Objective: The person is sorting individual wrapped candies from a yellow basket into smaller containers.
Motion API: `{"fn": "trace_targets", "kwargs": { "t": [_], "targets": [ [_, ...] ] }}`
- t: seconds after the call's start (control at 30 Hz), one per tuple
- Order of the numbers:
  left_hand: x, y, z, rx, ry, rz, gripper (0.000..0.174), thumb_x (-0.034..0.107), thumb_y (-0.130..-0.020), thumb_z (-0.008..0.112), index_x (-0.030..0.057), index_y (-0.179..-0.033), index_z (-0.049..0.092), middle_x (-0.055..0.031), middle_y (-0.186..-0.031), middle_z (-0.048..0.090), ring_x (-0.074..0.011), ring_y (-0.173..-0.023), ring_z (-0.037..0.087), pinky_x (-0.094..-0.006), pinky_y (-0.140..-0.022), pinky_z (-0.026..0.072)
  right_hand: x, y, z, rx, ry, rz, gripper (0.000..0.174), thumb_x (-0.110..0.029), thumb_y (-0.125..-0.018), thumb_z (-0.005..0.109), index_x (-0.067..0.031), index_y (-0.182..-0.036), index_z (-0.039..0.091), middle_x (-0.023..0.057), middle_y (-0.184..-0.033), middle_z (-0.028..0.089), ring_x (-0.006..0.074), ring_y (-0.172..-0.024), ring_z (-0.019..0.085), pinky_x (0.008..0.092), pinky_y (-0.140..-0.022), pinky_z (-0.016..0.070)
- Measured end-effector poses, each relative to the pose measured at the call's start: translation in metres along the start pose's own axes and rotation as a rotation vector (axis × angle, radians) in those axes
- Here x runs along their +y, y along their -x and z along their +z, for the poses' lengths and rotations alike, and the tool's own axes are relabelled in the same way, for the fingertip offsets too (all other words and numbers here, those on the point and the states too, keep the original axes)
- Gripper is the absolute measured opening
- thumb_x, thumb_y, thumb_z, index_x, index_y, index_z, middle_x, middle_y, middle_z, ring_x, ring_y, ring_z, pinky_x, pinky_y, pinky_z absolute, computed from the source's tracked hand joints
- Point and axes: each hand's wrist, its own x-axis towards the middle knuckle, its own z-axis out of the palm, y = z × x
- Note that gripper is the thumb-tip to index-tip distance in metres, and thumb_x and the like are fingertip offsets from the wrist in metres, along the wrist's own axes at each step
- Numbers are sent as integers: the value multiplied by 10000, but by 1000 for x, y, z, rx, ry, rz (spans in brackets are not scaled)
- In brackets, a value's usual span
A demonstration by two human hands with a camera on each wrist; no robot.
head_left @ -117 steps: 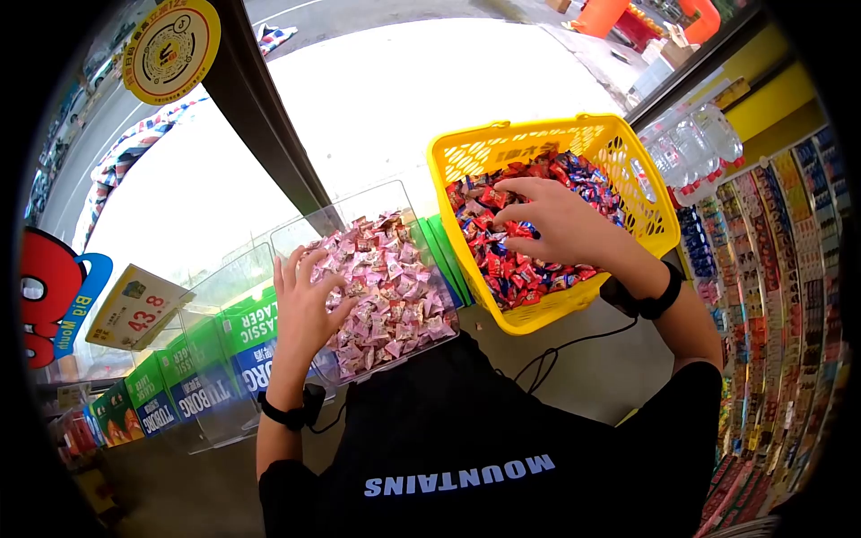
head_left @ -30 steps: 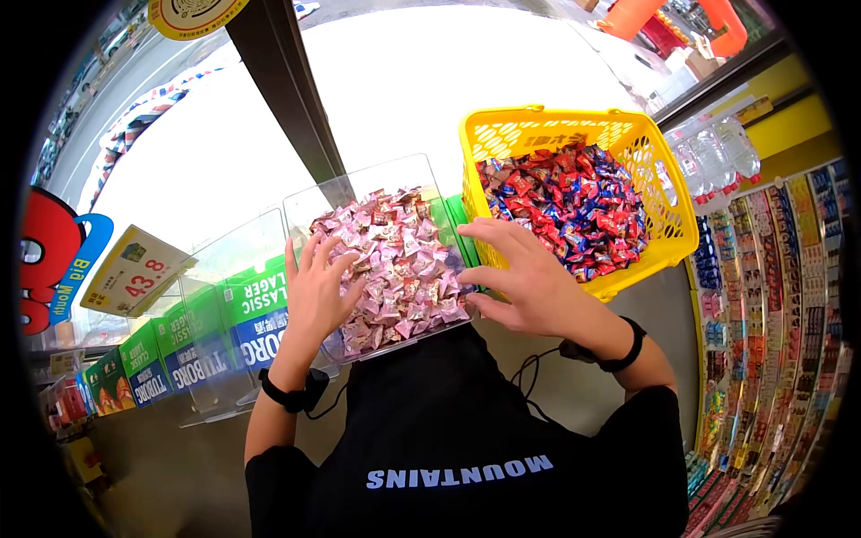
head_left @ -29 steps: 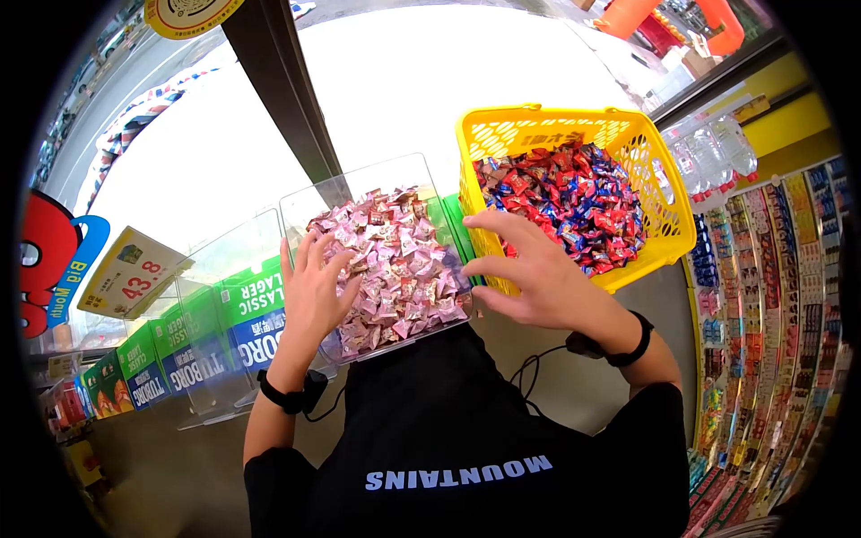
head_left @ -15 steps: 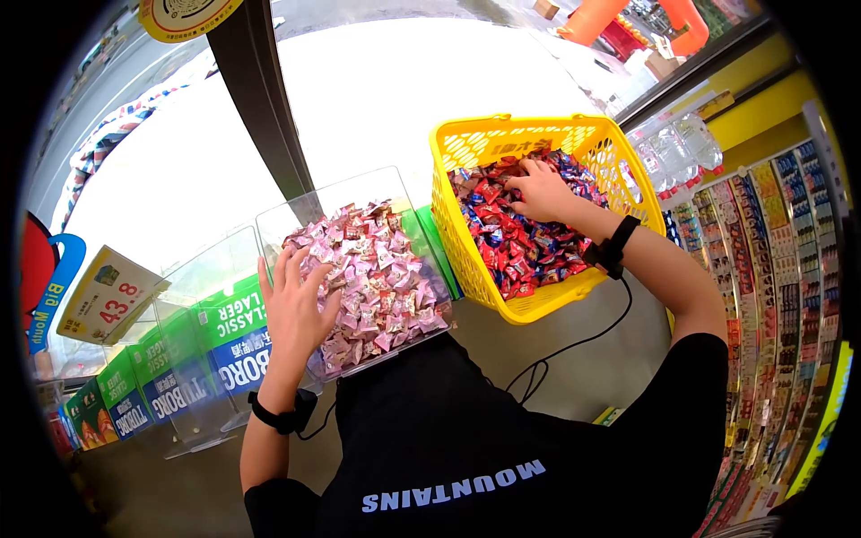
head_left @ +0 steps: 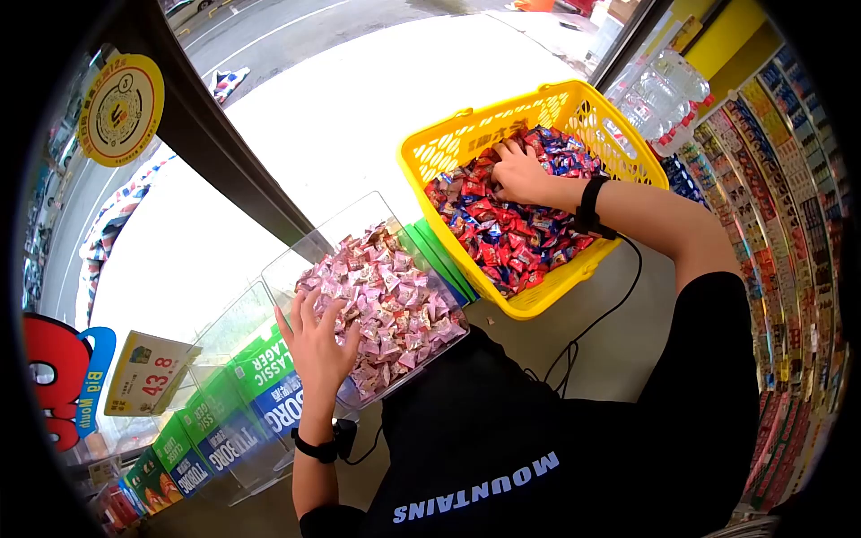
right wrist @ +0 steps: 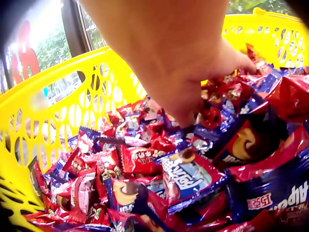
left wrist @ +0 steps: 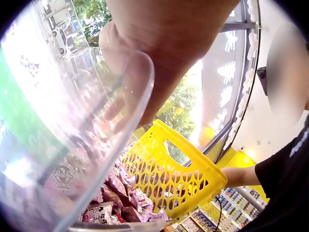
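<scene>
In the head view, my left hand (head_left: 323, 345) rests with spread fingers at the left side of a clear plastic bin (head_left: 345, 213) heaped with pink wrapped candies (head_left: 395, 296). The bin's clear wall stands before the hand in the left wrist view. My right hand (head_left: 522, 175) reaches into a yellow shopping basket (head_left: 529, 305) and digs into red and blue wrapped candies (head_left: 511, 242). In the right wrist view, its fingertips sink among the wrappers (right wrist: 188, 174) and are hidden; I cannot tell whether they grip any.
Green and blue beer cartons (head_left: 269, 377) stand left of the clear bin, behind another clear bin. A price sign (head_left: 151, 374) is further left. Water bottles (head_left: 664, 90) and packed shelves (head_left: 762, 224) stand at the right. A black cable (head_left: 619, 296) hangs from the right wristband.
My right hand has moved from the right side of the clear bin into the basket and then deeper among the red and blue candies. The left hand stays by the clear bin. The head view has tilted.
</scene>
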Motion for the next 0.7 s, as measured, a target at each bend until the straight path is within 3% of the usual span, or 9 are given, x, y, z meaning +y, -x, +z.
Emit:
{"fn": "trace_targets", "kwargs": {
  "t": [0.2,0.4,0.63,0.7],
  "targets": [
    [0,0,0,-10,-6,10,373,307,-842,841,183,-1185,767,-128,-1430,620,-372,-1483,461,-637,-1317,134,2,-3,11,-45,-28,32,386,-312,-785,864,-82,-1092,820,226,-1415,523,467,-1399,420,776,-1017,411],
    [-2,1,-1,-38,0,-10,364,313,-834,835,207,-1174,761,-118,-1460,608,-360,-1492,457,-628,-1326,124,0,-9,-1,-160,-114,61,337,-307,-817,861,-105,-1083,818,231,-1482,501,472,-1439,394,790,-1048,377],
    [-3,3,1,-14,8,1,357,314,-834,837,198,-1163,762,-113,-1449,614,-353,-1492,458,-628,-1328,115,-3,-24,-12,-265,-232,157,240,-261,-791,874,-194,-1019,845,184,-1420,580,453,-1430,424,759,-1050,390],
    [-3,3,1,-14,4,1,354,313,-835,838,197,-1161,763,-111,-1447,616,-351,-1492,458,-627,-1329,112,-4,-20,-26,-236,-226,126,233,-285,-766,886,-193,-978,852,163,-1364,617,421,-1368,499,696,-1035,444]
  ]
}}
